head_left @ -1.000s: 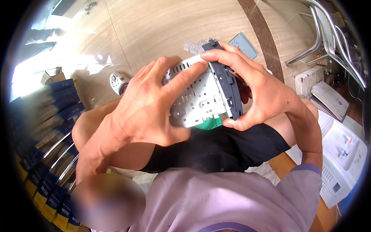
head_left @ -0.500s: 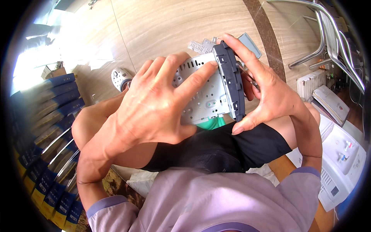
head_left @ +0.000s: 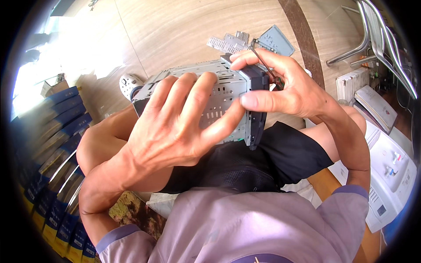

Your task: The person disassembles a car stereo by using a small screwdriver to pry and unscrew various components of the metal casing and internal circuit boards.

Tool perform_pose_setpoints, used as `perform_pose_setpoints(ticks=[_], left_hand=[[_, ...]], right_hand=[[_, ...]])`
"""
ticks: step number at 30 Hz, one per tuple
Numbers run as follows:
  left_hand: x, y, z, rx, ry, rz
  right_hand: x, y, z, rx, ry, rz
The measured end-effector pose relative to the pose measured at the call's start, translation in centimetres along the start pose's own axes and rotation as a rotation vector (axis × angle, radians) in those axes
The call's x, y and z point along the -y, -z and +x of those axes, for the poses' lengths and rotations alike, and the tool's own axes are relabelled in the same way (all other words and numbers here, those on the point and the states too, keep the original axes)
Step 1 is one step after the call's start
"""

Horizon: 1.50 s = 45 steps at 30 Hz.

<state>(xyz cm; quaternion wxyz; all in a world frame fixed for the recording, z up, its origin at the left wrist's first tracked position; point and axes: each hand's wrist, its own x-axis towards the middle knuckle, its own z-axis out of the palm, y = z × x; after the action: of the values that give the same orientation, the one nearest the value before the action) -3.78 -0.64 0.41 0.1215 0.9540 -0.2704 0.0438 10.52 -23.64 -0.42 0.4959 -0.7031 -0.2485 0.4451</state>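
Observation:
Over my lap I hold a boxy car stereo with a perforated silver metal case and a black front frame on its right end. My left hand is wrapped over the case, fingers across its near side. With its thumb on the seam between case and frame and its index finger at the far corner, my right hand grips the frame end. Tucked in that hand is a thin dark-shafted screwdriver with a reddish handle, partly hidden by the fingers. The stereo's underside cannot be seen.
Perforated metal plates and a grey-blue panel lie on the tiled floor beyond. Blue and yellow boxes are stacked at left. At right stand a metal-framed chair and a white water dispenser.
The stereo has tilted, bringing its long upper face and far left end into view. My right thumb has moved from the frame's near end up to the seam.

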Motion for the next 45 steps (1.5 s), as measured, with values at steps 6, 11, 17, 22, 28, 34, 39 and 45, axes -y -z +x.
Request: perform_pose_setpoints(ticks=[6, 11, 17, 22, 28, 34, 39, 45], left_hand=[[0.1, 0.0, -0.4, -0.071, -0.081, 0.016], [0.0, 0.2, -1.0, -0.037, -0.118, 0.029], [0.0, 0.7, -1.5, -0.029, -0.128, 0.035], [-0.1, 0.8, -1.2, -0.045, -0.125, 0.041], [0.6, -0.5, -0.9, -0.104, -0.099, 0.034], [0.4, -0.4, -0.3, -0.12, -0.054, 0.048], [0.4, -0.6, -0.3, -0.163, -0.088, 0.101], [0.0, -0.7, -0.1, -0.161, -0.169, 0.201]], right_hand=[[-0.4, -1.1, -0.6, -0.013, 0.106, -0.027], [-0.4, -1.7, -1.3, -0.017, 0.173, -0.099], [-0.5, -1.9, -1.7, 0.0, 0.272, -0.169], [-0.7, -1.8, -1.7, -0.005, 0.273, -0.142], [0.0, -2.5, -1.5, -0.156, 0.066, 0.032], [0.0, -0.9, -0.6, -0.207, -0.184, 0.151], [-2.8, 1.4, -0.3, -0.266, -0.424, 0.241], [-5.0, 1.1, -0.2, 0.013, -0.558, 0.468]])
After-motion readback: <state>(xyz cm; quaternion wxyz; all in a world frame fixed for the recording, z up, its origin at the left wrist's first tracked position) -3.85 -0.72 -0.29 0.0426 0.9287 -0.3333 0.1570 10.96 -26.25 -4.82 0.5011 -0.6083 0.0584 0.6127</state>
